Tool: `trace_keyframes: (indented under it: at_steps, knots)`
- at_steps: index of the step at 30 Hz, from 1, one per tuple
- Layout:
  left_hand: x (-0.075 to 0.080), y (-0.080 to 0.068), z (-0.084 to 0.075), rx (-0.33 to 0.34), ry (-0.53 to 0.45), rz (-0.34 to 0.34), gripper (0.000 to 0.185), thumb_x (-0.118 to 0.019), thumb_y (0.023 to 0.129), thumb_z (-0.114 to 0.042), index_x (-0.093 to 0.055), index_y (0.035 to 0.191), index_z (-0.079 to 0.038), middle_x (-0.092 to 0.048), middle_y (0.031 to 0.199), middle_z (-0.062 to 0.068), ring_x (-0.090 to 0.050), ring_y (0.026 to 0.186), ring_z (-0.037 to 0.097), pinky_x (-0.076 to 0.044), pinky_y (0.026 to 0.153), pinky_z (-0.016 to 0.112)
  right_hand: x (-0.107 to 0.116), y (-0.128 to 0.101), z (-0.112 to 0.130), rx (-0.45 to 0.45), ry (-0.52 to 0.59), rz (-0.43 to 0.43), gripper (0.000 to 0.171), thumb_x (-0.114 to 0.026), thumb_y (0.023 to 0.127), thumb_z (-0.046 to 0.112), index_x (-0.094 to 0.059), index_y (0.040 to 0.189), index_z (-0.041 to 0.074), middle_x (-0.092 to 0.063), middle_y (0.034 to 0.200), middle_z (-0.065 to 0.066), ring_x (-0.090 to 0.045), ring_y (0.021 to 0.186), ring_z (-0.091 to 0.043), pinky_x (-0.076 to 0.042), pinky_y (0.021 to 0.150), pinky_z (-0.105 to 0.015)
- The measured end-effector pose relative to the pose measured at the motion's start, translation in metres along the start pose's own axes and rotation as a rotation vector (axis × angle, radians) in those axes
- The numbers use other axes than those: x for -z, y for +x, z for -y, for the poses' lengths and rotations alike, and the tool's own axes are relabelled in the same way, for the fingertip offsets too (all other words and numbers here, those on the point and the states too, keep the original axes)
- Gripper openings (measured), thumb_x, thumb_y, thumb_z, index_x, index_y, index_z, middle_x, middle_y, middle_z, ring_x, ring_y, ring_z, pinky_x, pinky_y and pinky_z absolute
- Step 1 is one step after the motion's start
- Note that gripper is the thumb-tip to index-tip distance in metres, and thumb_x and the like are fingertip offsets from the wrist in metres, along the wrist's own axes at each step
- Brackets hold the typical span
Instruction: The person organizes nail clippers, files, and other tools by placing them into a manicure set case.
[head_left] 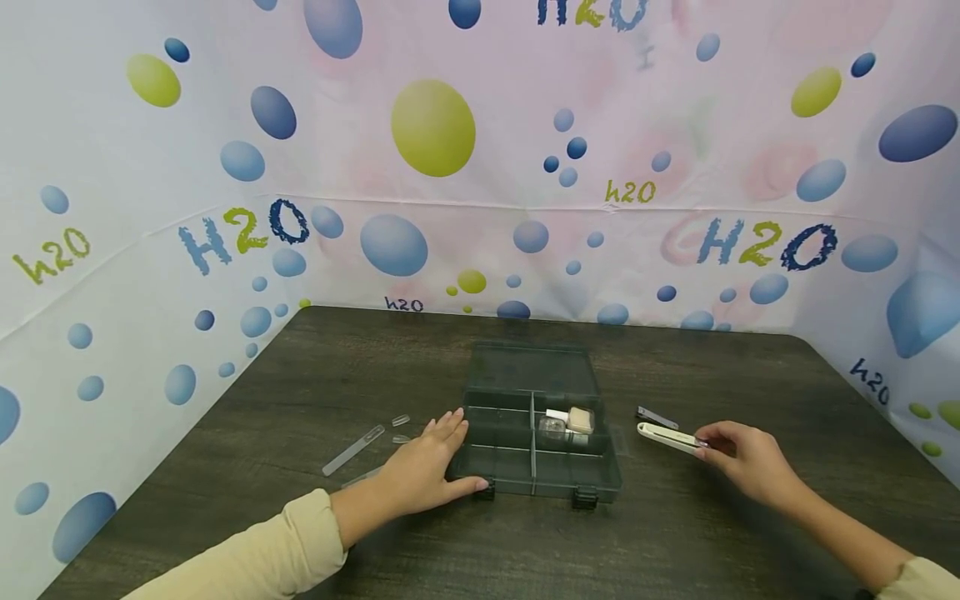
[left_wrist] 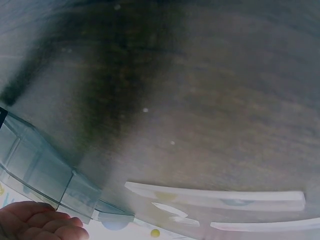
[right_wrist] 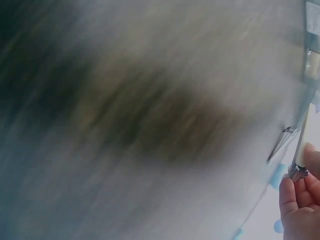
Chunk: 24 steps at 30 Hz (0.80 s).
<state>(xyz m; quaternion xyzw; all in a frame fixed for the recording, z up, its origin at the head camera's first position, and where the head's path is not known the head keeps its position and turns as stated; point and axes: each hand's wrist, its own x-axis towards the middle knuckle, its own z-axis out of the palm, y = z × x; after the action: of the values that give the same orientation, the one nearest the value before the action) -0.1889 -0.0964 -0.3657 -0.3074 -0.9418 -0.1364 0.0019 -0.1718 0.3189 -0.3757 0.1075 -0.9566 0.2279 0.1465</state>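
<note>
A dark see-through compartment box (head_left: 498, 483) lies with its lid (head_left: 532, 367) folded back. My left hand (head_left: 420, 471) rests against its left side, fingers extended and thumb by a front latch; in the left wrist view only curved fingertips (left_wrist: 45, 222) show. My right hand (head_left: 750, 467) pinches one end of a cream-coloured nail clipper (head_left: 663, 436), held to the right of the box. Its metal end (right_wrist: 298, 172) sits between thumb and fingers in the right wrist view. A smaller silver nail clipper (head_left: 657, 417) lies just behind it on the table.
Small bottles (head_left: 553, 427), one with a beige cap (head_left: 581, 419), lie in the box's back right compartment. Left of the box are a pale flat strip (head_left: 352, 450), another partly under my left arm, and two small clear pieces (head_left: 401, 420). A printed curtain (head_left: 525, 275) surrounds the dark table.
</note>
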Motion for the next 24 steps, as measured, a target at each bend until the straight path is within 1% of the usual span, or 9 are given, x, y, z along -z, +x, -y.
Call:
trace_keyframes:
  at_steps: [5, 9, 13, 16, 19, 24]
  knots:
    - [0.0, 0.0, 0.0, -0.002, 0.004, 0.002, 0.081, -0.059, 0.085, -0.054, -0.041, 0.135, 0.008, -0.033, 0.146, 0.024, -0.034, 0.135, 0.036, -0.035, 0.107, 0.048, -0.002, 0.002, 0.008, 0.015, 0.031, -0.044, 0.017, -0.073, 0.075, 0.002, -0.067, 0.091, 0.001, -0.068, 0.084, -0.007, -0.058, 0.066, 0.002, -0.05, 0.057, -0.017]
    - [0.0, 0.001, 0.0, -0.001, 0.002, 0.004, 0.081, -0.059, 0.085, -0.053, -0.041, 0.136, 0.008, -0.033, 0.146, 0.024, -0.034, 0.135, 0.036, -0.035, 0.107, 0.048, -0.001, 0.005, 0.016, 0.012, 0.051, -0.06, 0.016, -0.072, 0.077, 0.003, -0.067, 0.092, 0.001, -0.068, 0.084, -0.007, -0.055, 0.068, 0.007, -0.05, 0.057, -0.018]
    - [0.0, 0.0, 0.0, 0.006, -0.004, 0.005, 0.081, -0.059, 0.085, -0.053, -0.041, 0.136, 0.008, -0.032, 0.146, 0.024, -0.034, 0.135, 0.036, -0.035, 0.107, 0.048, -0.001, 0.01, 0.026, 0.041, 0.084, -0.094, 0.015, -0.072, 0.077, 0.003, -0.067, 0.092, 0.001, -0.068, 0.084, -0.007, -0.053, 0.069, 0.011, -0.051, 0.059, -0.017]
    - [0.0, 0.0, 0.0, 0.009, -0.002, 0.003, 0.081, -0.059, 0.085, -0.053, -0.041, 0.136, 0.007, -0.032, 0.146, 0.024, -0.034, 0.135, 0.036, -0.035, 0.107, 0.049, -0.001, 0.013, 0.034, 0.077, 0.123, -0.117, 0.015, -0.072, 0.077, 0.001, -0.068, 0.091, 0.001, -0.068, 0.083, -0.006, -0.051, 0.07, 0.013, -0.05, 0.057, -0.016]
    - [0.0, 0.0, 0.0, 0.011, 0.002, 0.001, 0.082, -0.059, 0.085, -0.054, -0.041, 0.136, 0.007, -0.032, 0.147, 0.024, -0.034, 0.135, 0.036, -0.036, 0.107, 0.048, -0.002, 0.017, 0.043, 0.111, 0.165, -0.127, 0.015, -0.072, 0.076, 0.0, -0.068, 0.09, 0.001, -0.067, 0.082, -0.006, -0.051, 0.069, 0.012, -0.049, 0.056, -0.017]
    - [0.0, -0.001, 0.0, 0.012, 0.0, -0.002, 0.081, -0.059, 0.084, -0.053, -0.041, 0.136, 0.007, -0.032, 0.147, 0.023, -0.034, 0.135, 0.036, -0.036, 0.106, 0.048, -0.006, 0.021, 0.059, 0.159, 0.217, -0.113, 0.015, -0.072, 0.076, -0.001, -0.068, 0.09, 0.001, -0.067, 0.082, -0.005, -0.052, 0.07, 0.01, -0.049, 0.057, -0.017]
